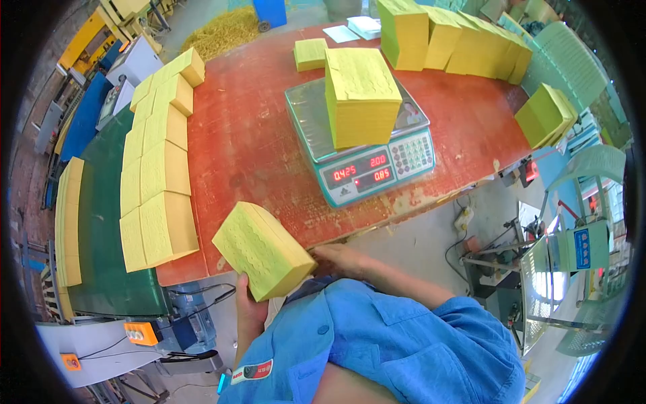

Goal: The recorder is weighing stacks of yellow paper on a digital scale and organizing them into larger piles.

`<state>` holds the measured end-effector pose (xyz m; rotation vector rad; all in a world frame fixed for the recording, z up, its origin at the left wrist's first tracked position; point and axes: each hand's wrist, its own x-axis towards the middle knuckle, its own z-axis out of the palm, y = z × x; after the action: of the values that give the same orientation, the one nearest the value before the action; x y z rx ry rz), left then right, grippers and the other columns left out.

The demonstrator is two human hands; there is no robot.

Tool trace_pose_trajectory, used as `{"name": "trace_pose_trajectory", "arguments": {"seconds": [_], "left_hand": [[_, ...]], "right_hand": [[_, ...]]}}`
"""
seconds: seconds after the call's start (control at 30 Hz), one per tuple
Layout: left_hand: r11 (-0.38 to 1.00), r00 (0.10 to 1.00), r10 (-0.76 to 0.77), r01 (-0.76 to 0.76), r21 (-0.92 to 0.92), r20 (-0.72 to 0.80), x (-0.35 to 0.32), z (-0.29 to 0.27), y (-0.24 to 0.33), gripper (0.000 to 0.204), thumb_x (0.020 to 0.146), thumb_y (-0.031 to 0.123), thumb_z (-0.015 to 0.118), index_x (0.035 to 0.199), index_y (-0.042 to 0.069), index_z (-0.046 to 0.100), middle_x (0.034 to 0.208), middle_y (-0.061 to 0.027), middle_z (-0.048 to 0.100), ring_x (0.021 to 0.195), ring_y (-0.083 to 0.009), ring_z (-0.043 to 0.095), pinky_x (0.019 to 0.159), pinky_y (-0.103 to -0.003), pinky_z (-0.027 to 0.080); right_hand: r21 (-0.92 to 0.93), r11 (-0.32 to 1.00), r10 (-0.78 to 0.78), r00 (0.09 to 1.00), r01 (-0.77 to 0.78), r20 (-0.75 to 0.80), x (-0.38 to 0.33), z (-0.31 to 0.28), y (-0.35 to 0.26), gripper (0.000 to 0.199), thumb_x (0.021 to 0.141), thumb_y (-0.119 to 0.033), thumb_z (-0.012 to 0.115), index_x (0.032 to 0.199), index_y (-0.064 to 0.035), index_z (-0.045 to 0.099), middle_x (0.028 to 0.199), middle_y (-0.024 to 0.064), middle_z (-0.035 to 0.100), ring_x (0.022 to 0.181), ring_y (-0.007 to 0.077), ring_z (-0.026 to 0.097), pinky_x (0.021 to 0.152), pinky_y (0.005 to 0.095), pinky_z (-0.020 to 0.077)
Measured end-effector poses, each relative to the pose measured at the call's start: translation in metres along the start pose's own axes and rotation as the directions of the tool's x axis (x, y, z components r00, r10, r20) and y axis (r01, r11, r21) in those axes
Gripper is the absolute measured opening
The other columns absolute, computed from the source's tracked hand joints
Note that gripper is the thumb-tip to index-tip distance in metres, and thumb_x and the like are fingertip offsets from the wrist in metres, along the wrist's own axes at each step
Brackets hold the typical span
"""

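Note:
A thick stack of yellow paper (259, 252) is held tilted in front of my body, at the near edge of the red table. My left hand (252, 303) grips its lower left side, with the thumb showing on the near face. At the stack's right end is my right hand (336, 259), closed against it, its fingertips partly hidden. Beyond them stands a digital scale (309, 135) with lit red figures and a keypad. Another tall yellow paper stack (363, 101) sits on its metal pan.
Rows of yellow stacks (161, 161) line the table's left side, beside a green belt (101, 222). More stacks (464, 44) stand at the far right, and one (545, 114) lies near the right edge. A small stack (309, 54) and white sheets (353, 29) lie behind the scale.

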<state>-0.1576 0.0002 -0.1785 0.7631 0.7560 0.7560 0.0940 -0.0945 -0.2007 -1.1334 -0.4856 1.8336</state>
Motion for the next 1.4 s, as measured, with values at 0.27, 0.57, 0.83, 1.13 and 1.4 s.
{"name": "trace_pose_trajectory", "arguments": {"seconds": [0.27, 0.57, 0.83, 1.13, 1.4], "left_hand": [[0.990, 0.995, 0.093, -0.088, -0.113, 0.045, 0.005, 0.035, 0.058, 0.053, 0.097, 0.037, 0.046, 0.137, 0.003, 0.045, 0.134, -0.0110, 0.054, 0.121, -0.0255, 0.054, 0.102, -0.041, 0.045], [0.990, 0.873, 0.109, -0.054, -0.129, 0.476, 0.160, 0.275, 0.171, 0.049, 0.095, 0.040, 0.049, 0.131, 0.006, 0.051, 0.123, -0.0094, 0.060, 0.111, -0.0226, 0.059, 0.092, -0.042, 0.050], [0.964, 0.906, -0.107, -0.006, 0.266, 0.410, 0.223, 0.368, 0.167, 0.055, 0.088, 0.056, 0.052, 0.129, 0.018, 0.055, 0.123, -0.0034, 0.060, 0.110, -0.0222, 0.057, 0.087, -0.042, 0.047], [0.935, 0.887, -0.209, 0.058, 0.350, 0.411, 0.241, 0.356, 0.160, 0.059, 0.087, 0.056, 0.055, 0.132, 0.018, 0.053, 0.127, -0.0038, 0.056, 0.114, -0.0225, 0.053, 0.090, -0.043, 0.044], [0.887, 0.899, -0.133, -0.080, 0.455, 0.417, 0.244, 0.347, 0.159, 0.063, 0.091, 0.058, 0.049, 0.138, 0.016, 0.047, 0.132, -0.0045, 0.053, 0.112, -0.0199, 0.053, 0.092, -0.036, 0.042]], "right_hand": [[-0.563, 0.772, -0.299, 0.950, 0.296, 0.089, -0.047, 0.026, -0.083, 0.042, 0.097, -0.031, 0.053, 0.125, 0.0006, 0.056, 0.113, 0.0154, 0.064, 0.104, 0.0258, 0.061, 0.089, 0.0363, 0.0485], [-0.577, 0.641, -0.729, 0.635, 0.506, -0.254, -0.120, -0.032, -0.295, 0.036, 0.096, -0.027, 0.054, 0.113, 0.0038, 0.064, 0.089, 0.0080, 0.067, 0.078, 0.0127, 0.062, 0.069, 0.0277, 0.0507], [-0.301, 0.706, -0.707, 0.626, 0.641, -0.329, -0.094, -0.128, -0.336, 0.026, 0.094, -0.022, 0.058, 0.104, 0.0009, 0.065, 0.087, 0.0043, 0.064, 0.072, 0.0119, 0.060, 0.067, 0.0246, 0.0484], [-0.298, 0.769, -0.639, 0.677, 0.565, -0.366, -0.078, -0.137, -0.329, 0.023, 0.094, -0.019, 0.056, 0.101, 0.0011, 0.066, 0.086, 0.0051, 0.064, 0.071, 0.0124, 0.061, 0.065, 0.0253, 0.0476], [-0.487, 0.728, -0.667, 0.662, 0.483, -0.341, -0.069, -0.136, -0.325, 0.028, 0.093, -0.019, 0.056, 0.107, 0.0023, 0.067, 0.090, 0.0078, 0.069, 0.069, 0.0135, 0.062, 0.064, 0.0258, 0.0481]]}}
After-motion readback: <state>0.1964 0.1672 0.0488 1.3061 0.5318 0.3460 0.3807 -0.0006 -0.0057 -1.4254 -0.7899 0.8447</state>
